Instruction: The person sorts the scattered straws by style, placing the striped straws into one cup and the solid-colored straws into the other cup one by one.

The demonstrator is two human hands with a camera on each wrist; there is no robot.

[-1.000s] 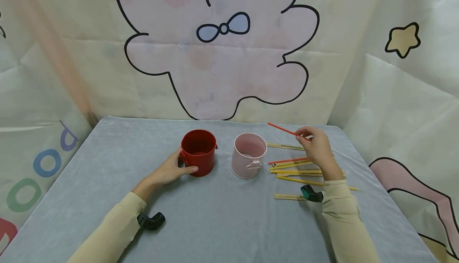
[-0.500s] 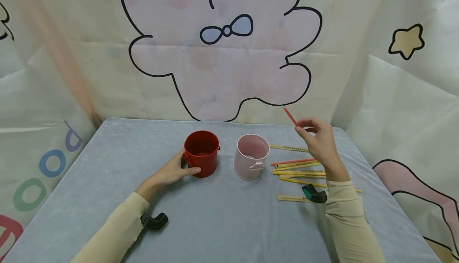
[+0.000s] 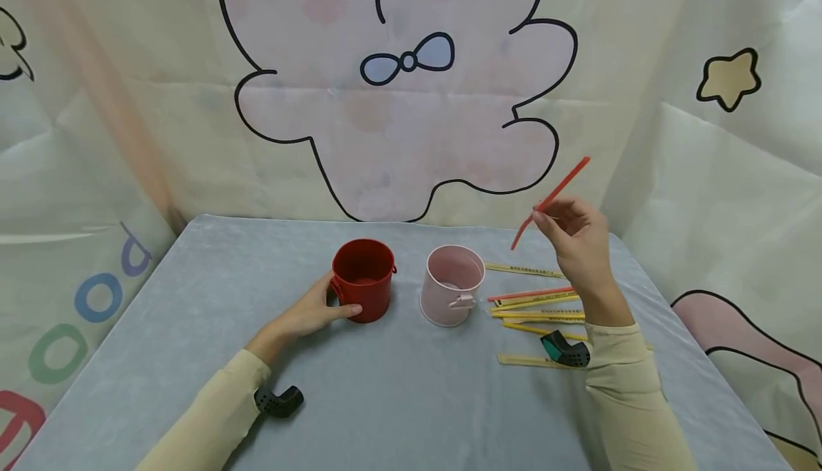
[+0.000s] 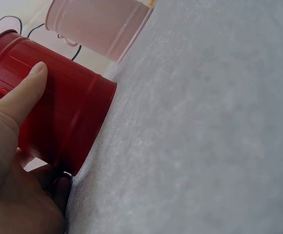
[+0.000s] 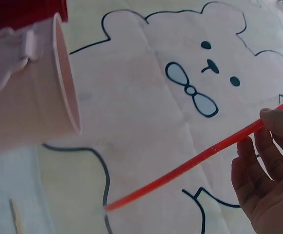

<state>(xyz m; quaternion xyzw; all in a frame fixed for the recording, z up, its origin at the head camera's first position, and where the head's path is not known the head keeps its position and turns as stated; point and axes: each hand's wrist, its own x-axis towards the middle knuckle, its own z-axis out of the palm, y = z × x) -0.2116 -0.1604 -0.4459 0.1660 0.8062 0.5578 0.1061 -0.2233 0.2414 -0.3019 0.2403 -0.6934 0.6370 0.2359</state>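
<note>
My left hand (image 3: 315, 310) grips a small red metal bucket (image 3: 369, 298) standing upright on the table. In the left wrist view the thumb (image 4: 27, 92) lies along the bucket's side, and the other fingers are partly hidden behind it. My right hand (image 3: 581, 250) is raised above the table's back right, pinching a thin red straw (image 5: 195, 163) between thumb and fingers. The straw slants upward, both ends free. Between the hands stands a pale pink bucket (image 3: 437, 298), its folded handle on the near side. Its visible inside holds nothing.
Several yellow and red straws and printed paper-wrapped sticks (image 3: 526, 361) lie right of the pink bucket, partly under my right forearm. A grey-blue cloth (image 3: 411, 399) covers the table. A printed curtain (image 3: 270, 178) stands behind its back edge.
My right hand has lifted the red straw higher and turned it from nearly flat to steeply slanted, its upper end now to the right. The left hand stays on the red bucket.
</note>
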